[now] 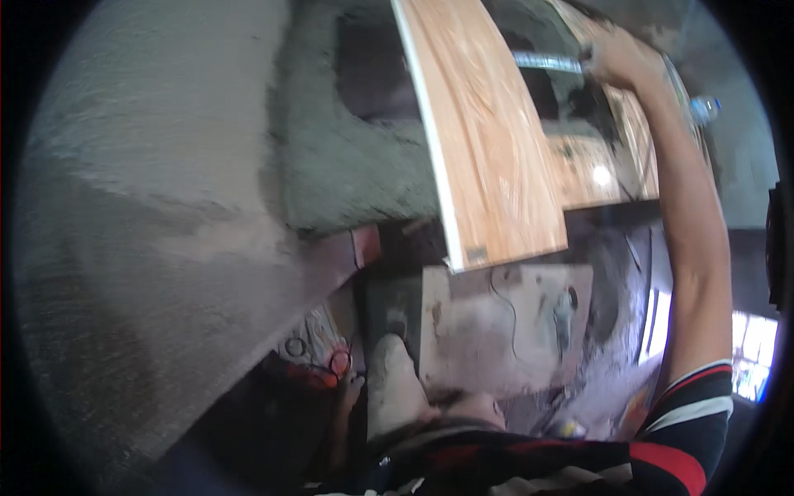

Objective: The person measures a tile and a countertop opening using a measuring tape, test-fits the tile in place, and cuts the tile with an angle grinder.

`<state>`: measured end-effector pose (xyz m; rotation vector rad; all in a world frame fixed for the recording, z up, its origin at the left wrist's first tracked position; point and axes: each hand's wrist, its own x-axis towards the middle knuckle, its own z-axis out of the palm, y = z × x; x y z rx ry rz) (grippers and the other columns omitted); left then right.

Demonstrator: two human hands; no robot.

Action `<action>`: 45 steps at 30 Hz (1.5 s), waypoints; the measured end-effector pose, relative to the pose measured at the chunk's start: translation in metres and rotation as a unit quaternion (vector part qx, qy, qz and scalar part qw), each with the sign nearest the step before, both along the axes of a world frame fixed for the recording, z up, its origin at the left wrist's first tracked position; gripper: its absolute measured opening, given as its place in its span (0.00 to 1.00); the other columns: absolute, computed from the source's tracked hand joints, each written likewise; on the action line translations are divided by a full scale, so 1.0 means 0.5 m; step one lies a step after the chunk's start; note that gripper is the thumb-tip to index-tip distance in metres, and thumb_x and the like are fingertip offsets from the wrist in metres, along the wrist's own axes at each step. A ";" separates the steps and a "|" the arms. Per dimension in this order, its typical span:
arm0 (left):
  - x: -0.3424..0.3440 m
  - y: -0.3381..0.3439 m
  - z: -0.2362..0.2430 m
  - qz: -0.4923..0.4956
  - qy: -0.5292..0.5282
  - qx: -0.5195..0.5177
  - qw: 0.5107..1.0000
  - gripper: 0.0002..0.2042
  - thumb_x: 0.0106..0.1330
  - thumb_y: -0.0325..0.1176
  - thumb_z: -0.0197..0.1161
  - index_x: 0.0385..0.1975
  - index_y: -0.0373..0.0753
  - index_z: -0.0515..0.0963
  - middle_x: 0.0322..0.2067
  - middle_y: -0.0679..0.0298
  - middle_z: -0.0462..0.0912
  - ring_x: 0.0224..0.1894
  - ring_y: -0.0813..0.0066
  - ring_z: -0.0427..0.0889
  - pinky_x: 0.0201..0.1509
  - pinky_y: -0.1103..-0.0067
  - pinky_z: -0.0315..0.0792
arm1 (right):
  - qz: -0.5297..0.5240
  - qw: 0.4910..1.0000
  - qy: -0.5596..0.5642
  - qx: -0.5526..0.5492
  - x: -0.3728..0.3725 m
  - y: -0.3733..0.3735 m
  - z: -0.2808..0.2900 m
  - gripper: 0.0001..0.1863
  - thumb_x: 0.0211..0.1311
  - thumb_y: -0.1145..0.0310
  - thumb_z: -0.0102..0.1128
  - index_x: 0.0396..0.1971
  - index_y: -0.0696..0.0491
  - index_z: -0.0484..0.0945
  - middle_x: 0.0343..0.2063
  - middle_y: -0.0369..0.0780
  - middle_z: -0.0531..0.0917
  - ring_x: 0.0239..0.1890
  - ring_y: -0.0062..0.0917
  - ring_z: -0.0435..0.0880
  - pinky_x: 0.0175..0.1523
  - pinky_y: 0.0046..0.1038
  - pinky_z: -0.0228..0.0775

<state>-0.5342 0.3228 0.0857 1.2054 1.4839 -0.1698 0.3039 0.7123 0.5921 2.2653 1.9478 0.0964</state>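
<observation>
Well off to the left of your right hand [616, 62] spreads a broad grey surface [149, 165], and closer in on that side sits a cement-grey slab [356, 169], dark opening and all. Over the slab, just left of your grip, here's the long wood-patterned plank [488, 132], white edge on the side away from you, lower end poking past the slab's edge. Well below the grip, there's the pale board [463, 347]. A second wood-patterned panel [583, 161] shows just below your hand. And the grip itself: right fingers pinching the near end of a silvery strip [546, 61], which runs left to the plank's edge. Far down and left, what looks like your left hand [353, 387] is near an orange-red item [337, 364]; too dim, can't tell its grip. Below your right hand, a small tool [564, 320] lies on the board; close on the right, a clear bottle [704, 109].
</observation>
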 end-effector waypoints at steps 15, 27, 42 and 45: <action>0.220 0.032 0.146 -0.073 0.059 -0.045 0.995 0.22 0.67 0.39 0.61 0.58 0.33 0.78 0.49 0.48 0.84 0.54 0.60 0.82 0.59 0.69 0.72 | -0.108 0.991 0.004 0.078 -0.026 -0.320 0.218 0.21 0.51 0.59 0.64 0.42 0.58 0.85 0.35 0.48 0.88 0.39 0.39 0.87 0.50 0.36 0.77; 0.295 0.078 0.168 -0.051 0.055 0.049 0.996 0.28 0.63 0.43 0.62 0.58 0.29 0.77 0.53 0.44 0.83 0.57 0.55 0.81 0.61 0.66 0.73 | -0.056 0.972 0.083 0.210 -0.116 -0.712 0.340 0.26 0.55 0.55 0.65 0.47 0.61 0.83 0.41 0.46 0.88 0.47 0.31 0.86 0.56 0.32 0.74; 0.164 -0.396 0.382 -0.099 0.065 0.075 0.990 0.26 0.71 0.52 0.57 0.51 0.33 0.83 0.46 0.52 0.87 0.51 0.59 0.84 0.58 0.67 0.73 | -0.327 0.769 0.549 -0.016 -0.242 -1.455 -0.061 0.31 0.51 0.63 0.69 0.56 0.59 0.77 0.39 0.47 0.87 0.41 0.31 0.86 0.51 0.33 0.77; 0.202 -0.480 0.471 -0.044 0.063 0.091 0.993 0.28 0.72 0.54 0.56 0.49 0.31 0.83 0.48 0.52 0.87 0.51 0.61 0.83 0.59 0.69 0.72 | -0.346 0.787 0.493 -0.136 -0.234 -1.654 -0.321 0.38 0.52 0.52 0.70 0.62 0.57 0.75 0.43 0.50 0.87 0.45 0.37 0.87 0.51 0.38 0.79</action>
